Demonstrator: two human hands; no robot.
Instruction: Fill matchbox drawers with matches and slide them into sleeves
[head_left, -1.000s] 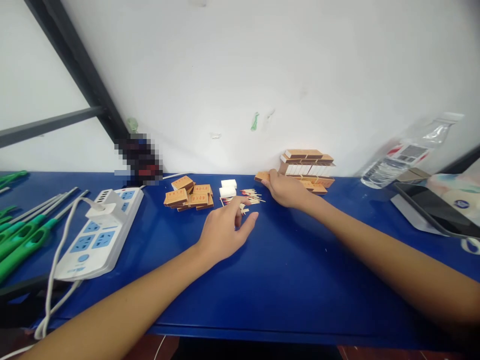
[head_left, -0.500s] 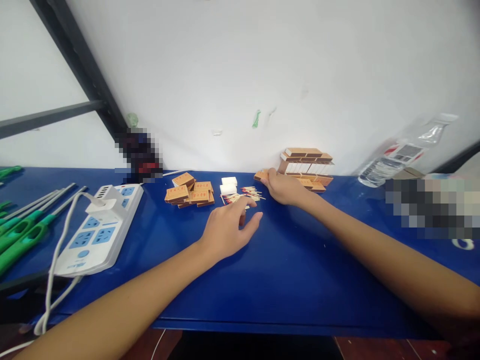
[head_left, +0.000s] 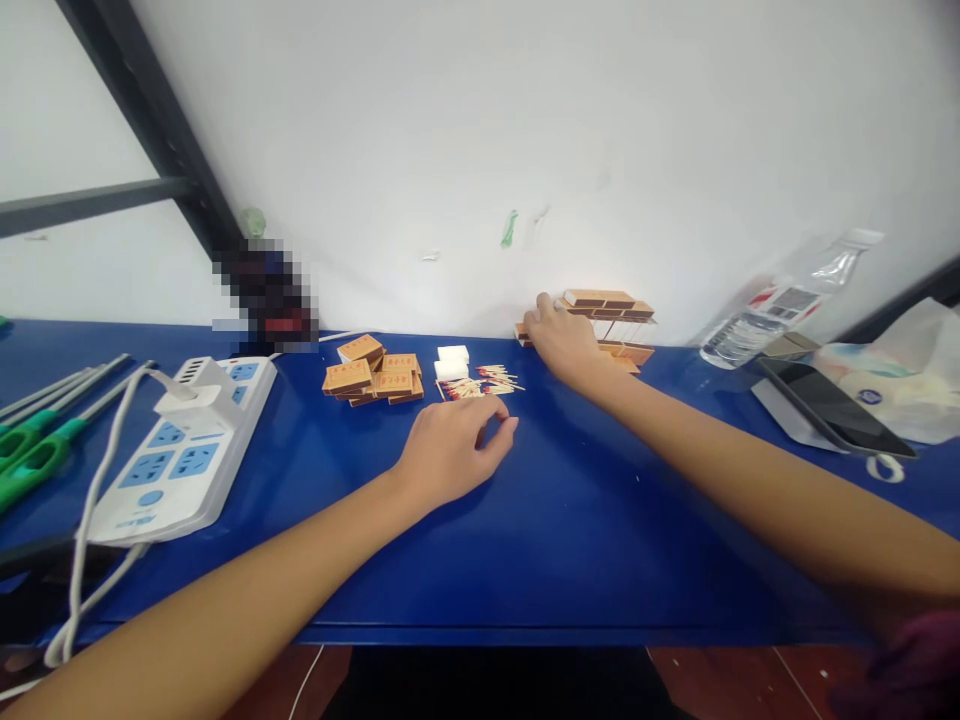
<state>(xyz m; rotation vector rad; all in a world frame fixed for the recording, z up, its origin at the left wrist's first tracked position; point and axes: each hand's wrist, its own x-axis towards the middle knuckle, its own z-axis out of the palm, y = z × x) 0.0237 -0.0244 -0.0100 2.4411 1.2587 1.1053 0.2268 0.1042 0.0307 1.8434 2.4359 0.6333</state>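
Observation:
My right hand (head_left: 561,342) reaches to the back of the blue table (head_left: 570,520) and holds an orange matchbox (head_left: 522,331) against the left side of a stack of matchboxes (head_left: 611,318) by the wall. My left hand (head_left: 450,452) rests on the table with its fingers curled and pinched at the near edge of a scatter of loose matches (head_left: 480,384). What it pinches I cannot make out. Just behind the matches lie two white inner trays (head_left: 452,362). A loose pile of orange matchboxes (head_left: 373,378) sits to their left.
A white and blue power strip (head_left: 184,445) with a plugged-in charger and cord lies at the left. Green-handled tools (head_left: 37,450) lie at the far left. At the right are a tilted plastic bottle (head_left: 780,305), a dark tablet (head_left: 832,405) and a plastic bag (head_left: 900,385).
My right hand has moved back toward the wall with the matchbox, up against the stack. My left hand has closed its fingers into a pinch near the matches.

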